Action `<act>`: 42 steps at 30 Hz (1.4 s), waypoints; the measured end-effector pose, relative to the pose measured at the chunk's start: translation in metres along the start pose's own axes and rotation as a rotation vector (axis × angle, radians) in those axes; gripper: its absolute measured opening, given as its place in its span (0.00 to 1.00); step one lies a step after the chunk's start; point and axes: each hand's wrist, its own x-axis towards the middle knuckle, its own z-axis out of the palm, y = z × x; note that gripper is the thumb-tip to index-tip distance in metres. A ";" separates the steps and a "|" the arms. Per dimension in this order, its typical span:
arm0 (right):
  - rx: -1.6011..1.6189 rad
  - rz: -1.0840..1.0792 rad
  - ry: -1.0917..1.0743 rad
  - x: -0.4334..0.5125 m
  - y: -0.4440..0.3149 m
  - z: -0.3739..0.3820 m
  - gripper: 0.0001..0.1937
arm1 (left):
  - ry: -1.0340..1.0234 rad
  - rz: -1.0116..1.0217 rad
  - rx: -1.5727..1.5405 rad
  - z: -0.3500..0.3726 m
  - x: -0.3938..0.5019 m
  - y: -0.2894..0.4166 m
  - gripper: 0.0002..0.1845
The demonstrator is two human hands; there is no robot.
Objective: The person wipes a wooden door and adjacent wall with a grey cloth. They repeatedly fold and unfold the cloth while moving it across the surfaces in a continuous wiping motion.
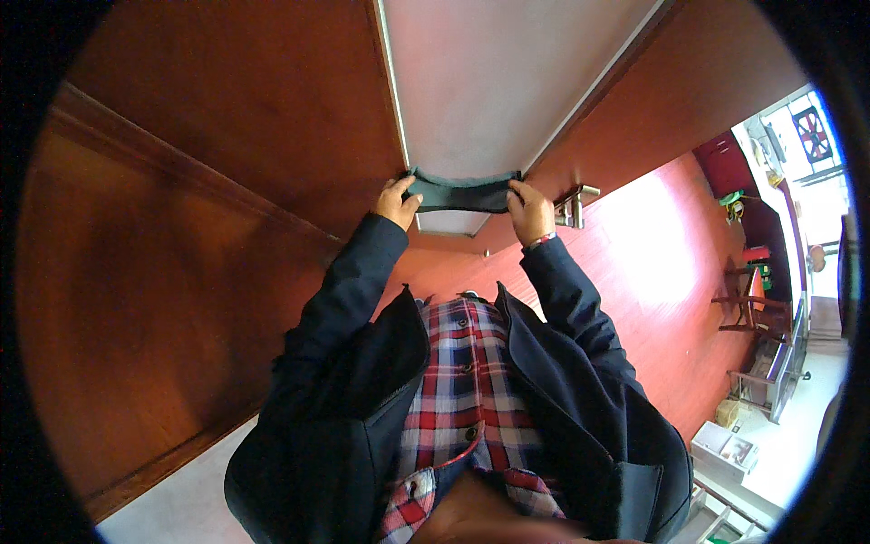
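Note:
A dark grey-green cloth [463, 194] is stretched sideways across the pale glass panel [489, 81] of a reddish-brown wooden door. My left hand [399, 200] pinches its left end by the panel's left edge, thumb in front. At the other end, my right hand [529, 209] grips the cloth near the panel's right edge. The cloth sags slightly between the hands and lies close to the glass; full contact is hard to tell. A strip of panel shows below it. Just right of my right hand is a metal lever door handle [578, 206].
Brown wood panelling [170, 306] rises close on my left. To the right, the reddish floor [639, 285] reflects bright light. Farther off stand a wooden chair [754, 306], a counter [751, 163] with things on it, and a white appliance [724, 449].

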 end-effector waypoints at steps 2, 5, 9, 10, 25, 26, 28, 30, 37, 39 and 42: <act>-0.045 -0.071 0.054 0.001 0.004 0.008 0.14 | -0.005 0.008 -0.007 0.012 0.000 -0.021 0.23; -0.107 -0.065 -0.083 0.000 0.001 0.022 0.14 | -0.029 -0.025 0.003 0.018 0.001 -0.034 0.23; -0.040 0.057 -0.149 -0.025 0.000 0.061 0.14 | -0.078 -0.053 -0.054 0.019 -0.001 -0.035 0.23; -0.021 0.097 -0.135 -0.034 0.005 0.072 0.14 | -0.096 -0.054 -0.035 0.020 -0.002 -0.037 0.23; 1.149 0.676 0.375 -0.102 0.120 -0.061 0.13 | -0.475 -0.058 -0.602 0.078 0.004 0.069 0.20; 1.096 0.713 0.368 -0.099 0.122 -0.065 0.13 | -0.446 -0.043 -0.651 0.076 0.006 0.078 0.19; 1.070 0.685 0.307 -0.095 0.132 -0.067 0.13 | -0.394 0.038 -0.708 0.078 0.009 0.087 0.17; 1.064 0.692 0.194 -0.094 0.143 -0.060 0.12 | -0.389 0.024 -0.532 0.087 0.009 0.083 0.17; 1.116 0.746 -0.235 -0.103 0.174 -0.077 0.11 | -0.340 -0.377 -0.486 0.121 -0.030 0.044 0.16; 1.165 0.693 -0.293 -0.097 0.181 -0.092 0.11 | -0.257 -0.429 -0.534 0.123 -0.044 0.044 0.16; 1.149 0.690 -0.257 -0.080 0.186 -0.108 0.11 | -0.271 -0.400 -0.583 0.127 -0.065 0.056 0.17</act>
